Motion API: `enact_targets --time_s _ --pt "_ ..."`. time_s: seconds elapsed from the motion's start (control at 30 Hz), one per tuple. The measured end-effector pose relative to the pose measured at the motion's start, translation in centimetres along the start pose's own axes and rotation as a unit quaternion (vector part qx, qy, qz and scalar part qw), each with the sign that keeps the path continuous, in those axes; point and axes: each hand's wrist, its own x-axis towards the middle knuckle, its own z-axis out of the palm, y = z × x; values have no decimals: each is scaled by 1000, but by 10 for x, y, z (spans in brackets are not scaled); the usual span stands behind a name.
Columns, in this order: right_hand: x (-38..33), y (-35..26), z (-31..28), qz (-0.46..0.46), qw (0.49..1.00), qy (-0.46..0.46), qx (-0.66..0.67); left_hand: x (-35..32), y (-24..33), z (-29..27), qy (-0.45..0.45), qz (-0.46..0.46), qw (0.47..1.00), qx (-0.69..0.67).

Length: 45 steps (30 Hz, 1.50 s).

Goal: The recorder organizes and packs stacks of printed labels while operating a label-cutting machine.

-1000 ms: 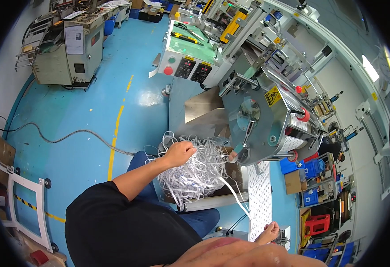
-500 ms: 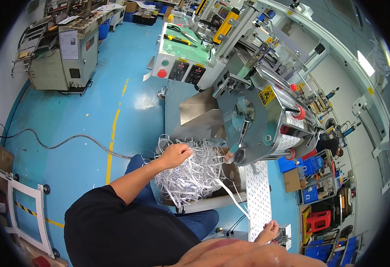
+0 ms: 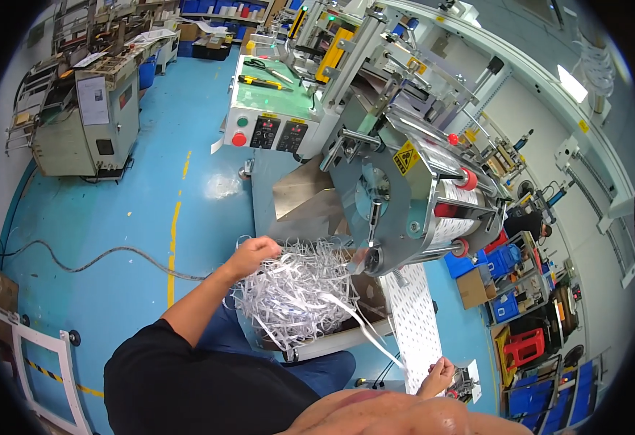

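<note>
A tangled heap of narrow white paper strips (image 3: pixel 292 297) fills an open bin in front of me. At the heap's far left edge is my left hand (image 3: pixel 256 255), fingers curled closed; whether strips lie inside it cannot be seen. A long white sheet with rows of small dark marks (image 3: pixel 410 308) runs down from the machine's roller end at the right. Beside its lower right edge is my right hand (image 3: pixel 438 375), fingers pinched together, with what they hold too small to make out. One loose white strip (image 3: pixel 364 328) stretches from the heap toward the sheet.
The grey roller machine (image 3: pixel 397 196) stands over the bin's far right side. Its control panel (image 3: pixel 270 134) carries a red button, and a yellow knife and scissors lie on the green top. A cable (image 3: pixel 107 254) crosses the blue floor. Blue bins (image 3: pixel 504 261) stand at right.
The view has shifted, so the machine appears farther left. My left hand has moved left toward the heap's edge, still closed. My right hand stays by the sheet.
</note>
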Motion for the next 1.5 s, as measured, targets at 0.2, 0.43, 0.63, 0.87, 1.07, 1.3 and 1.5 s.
enact_targets --time_s 0.2,0.43,0.63,0.87,1.07,1.3,1.5 --pt "-2 -8 5 -3 1000 -17 3 -17 9 -11 121 -46 817 -562" --pt "-7 0 -11 -10 998 3 -54 -7 -7 -5 51 -37 872 -486" --pt "-7 -16 -1 17 1000 -3 -25 -6 65 12 -106 19 946 304" --pt "-1 -24 1 55 998 13 -12 15 59 13 -186 -10 909 373" --pt "-7 -25 0 58 998 -3 -27 5 33 12 -142 81 933 319" --pt "-9 -33 2 70 996 -10 -47 -1 13 3 -110 -8 986 121" --pt "-8 -28 5 58 998 -7 -37 -5 -22 -44 5 -117 954 -275"
